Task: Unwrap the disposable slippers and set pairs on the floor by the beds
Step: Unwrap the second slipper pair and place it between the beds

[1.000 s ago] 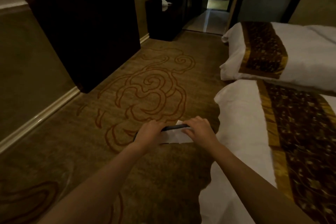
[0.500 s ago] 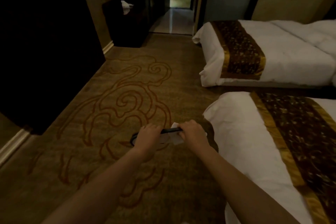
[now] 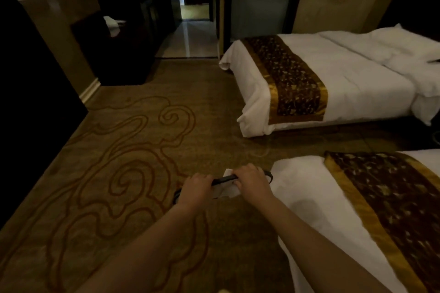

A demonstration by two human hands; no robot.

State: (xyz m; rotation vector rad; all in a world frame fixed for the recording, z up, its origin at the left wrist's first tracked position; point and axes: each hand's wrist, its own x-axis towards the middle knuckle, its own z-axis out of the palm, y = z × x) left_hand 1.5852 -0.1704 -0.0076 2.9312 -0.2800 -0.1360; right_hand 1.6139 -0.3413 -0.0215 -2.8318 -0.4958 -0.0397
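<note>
- Left hand (image 3: 198,188): arm extended, knuckles up, fingers clenched on slippers (image 3: 223,179)
- Right hand (image 3: 252,179): likewise curled round same dark-edged slippers; white wrapper (image 3: 227,191) beneath
- Slippers: held above carpet (image 3: 133,154); beside near bed (image 3: 321,209) corner

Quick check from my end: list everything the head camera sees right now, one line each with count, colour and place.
Slippers: one bundle, dark edge with white wrapping, held in both hands above the carpet; how many it holds cannot be told.
Beds: two, white linen; far bed upper right, near bed lower right.
Bed runners: two, brown and gold, one across the foot of each bed.
Carpet: one, olive with reddish swirls, covers the floor.
Dark cabinet: one, by the left wall, something white on top.
Hallway: pale glossy floor, top centre.
Left hand: closed on the bundle's left part.
Right hand: closed on its right part.
</note>
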